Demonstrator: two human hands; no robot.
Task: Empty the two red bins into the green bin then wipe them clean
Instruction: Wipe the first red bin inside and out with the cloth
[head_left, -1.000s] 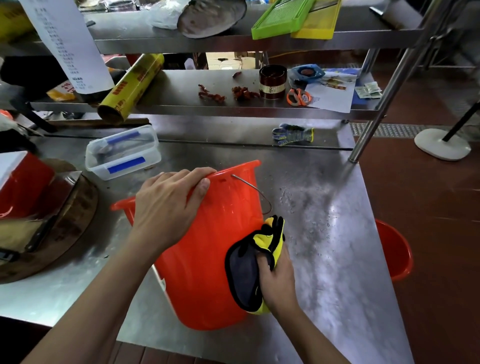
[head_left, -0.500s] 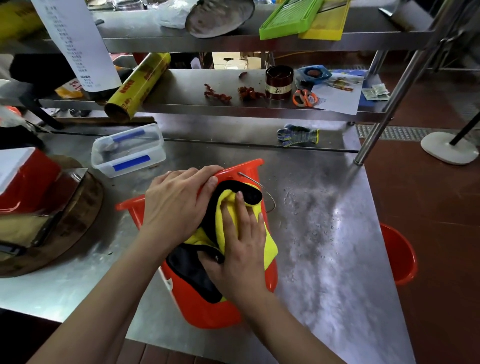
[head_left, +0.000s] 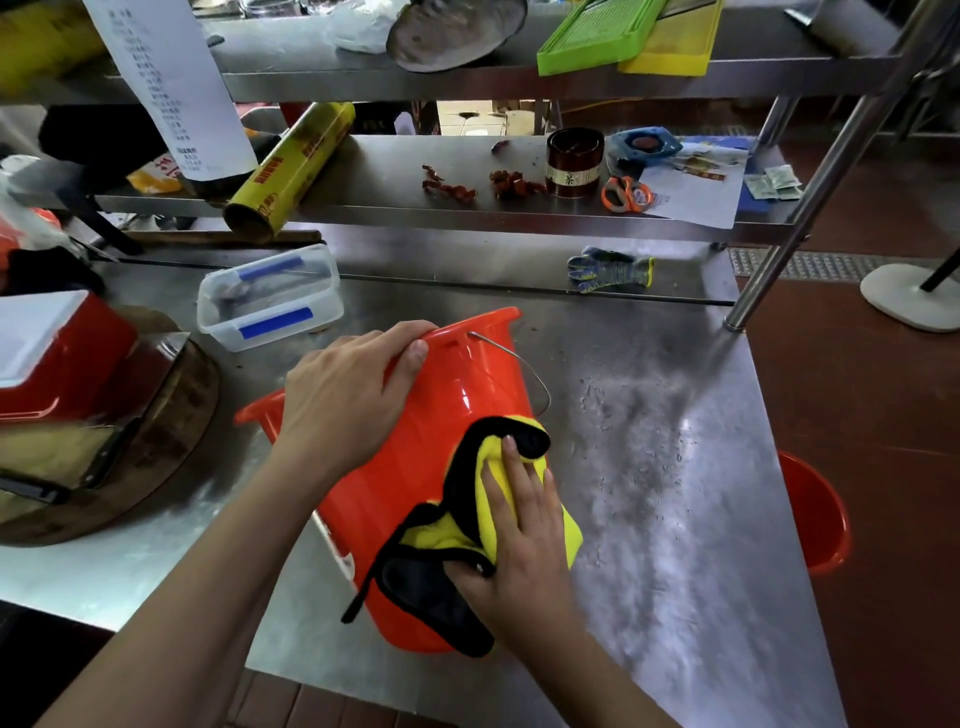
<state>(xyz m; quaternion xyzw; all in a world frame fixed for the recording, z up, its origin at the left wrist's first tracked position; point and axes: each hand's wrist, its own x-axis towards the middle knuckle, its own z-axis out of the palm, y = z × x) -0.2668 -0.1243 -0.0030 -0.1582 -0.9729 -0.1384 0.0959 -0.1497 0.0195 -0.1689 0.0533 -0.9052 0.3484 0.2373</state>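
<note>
A red bin (head_left: 415, 467) lies tipped on its side on the steel table (head_left: 675, 519), its open mouth facing away from me. My left hand (head_left: 343, 400) grips the rim at the top, fingers curled over the edge. My right hand (head_left: 519, 530) presses a yellow and black cloth (head_left: 467, 519) flat against the bin's outer wall, the thumb tucked under a fold. A second red bin (head_left: 818, 514) stands on the floor past the table's right edge, partly hidden by the table. No green bin is in view.
A clear lidded box (head_left: 270, 296) sits behind the bin. A round wooden board (head_left: 156, 441) with a red and white container (head_left: 57, 353) fills the left side. A work glove (head_left: 608, 269) lies at the back. A steel shelf post (head_left: 779, 244) stands at the right.
My right hand slid the cloth up to the bin's rim, then back down along the wall. My left hand kept its grip on the rim.
</note>
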